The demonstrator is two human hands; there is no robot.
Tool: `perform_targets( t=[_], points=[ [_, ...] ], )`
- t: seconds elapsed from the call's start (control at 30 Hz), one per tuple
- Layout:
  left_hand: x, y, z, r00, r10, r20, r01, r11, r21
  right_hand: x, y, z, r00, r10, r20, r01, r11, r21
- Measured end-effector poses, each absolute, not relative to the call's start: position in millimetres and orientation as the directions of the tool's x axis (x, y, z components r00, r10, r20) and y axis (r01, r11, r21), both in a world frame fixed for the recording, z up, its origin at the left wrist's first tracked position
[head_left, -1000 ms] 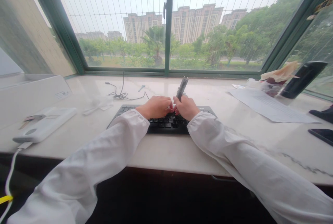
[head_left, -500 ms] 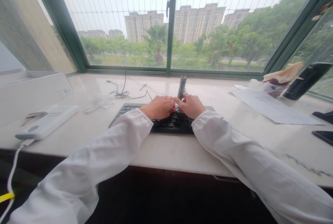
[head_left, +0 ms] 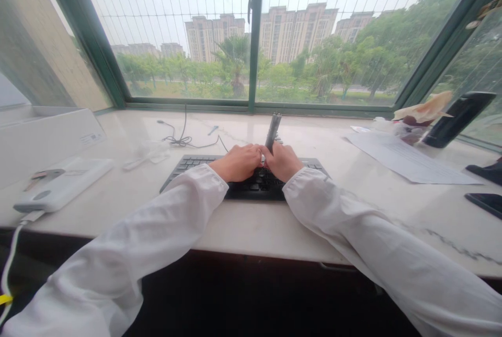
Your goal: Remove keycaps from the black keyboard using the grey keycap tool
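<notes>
A green-framed window (head_left: 253, 39) is noted behind the pale surface (head_left: 251, 230). Both forearms are covered by white sleeves (head_left: 157, 232). At the far left, a white box (head_left: 47, 143) is set on the surface. The black keyboard (head_left: 254, 192) is laid flat at the middle of the surface, between the two forearms, and is partly covered by the hands. To the right, well apart from the keyboard, a sheet (head_left: 403, 159) is laid. In front of the box, a white power bank (head_left: 84, 181) is positioned, with a white lead attached. The left hand (head_left: 240, 163) is placed over the keyboard, fingers bent and brought close to the right thumb; whether anything is held in its grip cannot be told, the fingertips being hidden. The right hand (head_left: 285, 162) is placed just beside it, its grip closed around a grey tool (head_left: 273, 130), which is held nearly upright with the lower end hidden. Behind the keyboard, a thin dark cable (head_left: 184, 141) is loosely bundled. Keys (head_left: 45, 174) are rested on the power bank.
</notes>
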State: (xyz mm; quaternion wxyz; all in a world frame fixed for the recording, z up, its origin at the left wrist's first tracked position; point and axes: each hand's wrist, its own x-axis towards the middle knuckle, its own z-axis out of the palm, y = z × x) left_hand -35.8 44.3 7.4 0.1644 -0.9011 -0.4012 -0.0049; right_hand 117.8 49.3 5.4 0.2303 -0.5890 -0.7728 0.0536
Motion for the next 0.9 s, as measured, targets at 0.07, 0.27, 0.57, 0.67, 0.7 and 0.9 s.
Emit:
perform_targets(
  t=[0.07, 0.27, 0.57, 0.67, 0.7, 0.9],
  points=[
    [-36.1, 44.8, 6.5, 0.676, 0.72, 0.158, 0.73, -0.622, -0.285, 117.3, 49.0, 3.4, -0.182, 0.933, 0.312, 0.892, 0.29, -0.347],
    [-38.1, 47.7, 9.5, 0.654, 0.734, 0.184, 0.754, -0.612, -0.238, 118.0, 49.5, -0.4, -0.193, 0.918, 0.346, 0.888, 0.313, -0.335],
    [-40.9, 50.0, 14.9, 0.59, 0.781, 0.203, 0.807, -0.575, -0.133, 117.6, 50.2, -5.5, -0.23, 0.881, 0.413, 0.87, 0.376, -0.319],
    [-40.3, 49.9, 13.5, 0.589, 0.782, 0.205, 0.808, -0.576, -0.124, 116.6, 48.8, -0.1, -0.2, 0.879, 0.432, 0.837, 0.383, -0.391],
    [-39.8, 49.5, 13.1, 0.591, 0.781, 0.202, 0.806, -0.579, -0.12, 116.3, 48.5, 2.4, -0.179, 0.875, 0.45, 0.817, 0.387, -0.427],
    [-37.8, 47.5, 11.3, 0.612, 0.764, 0.204, 0.791, -0.591, -0.158, 120.1, 54.1, 6.4, -0.109, 0.871, 0.478, 0.789, 0.368, -0.491]
  ],
)
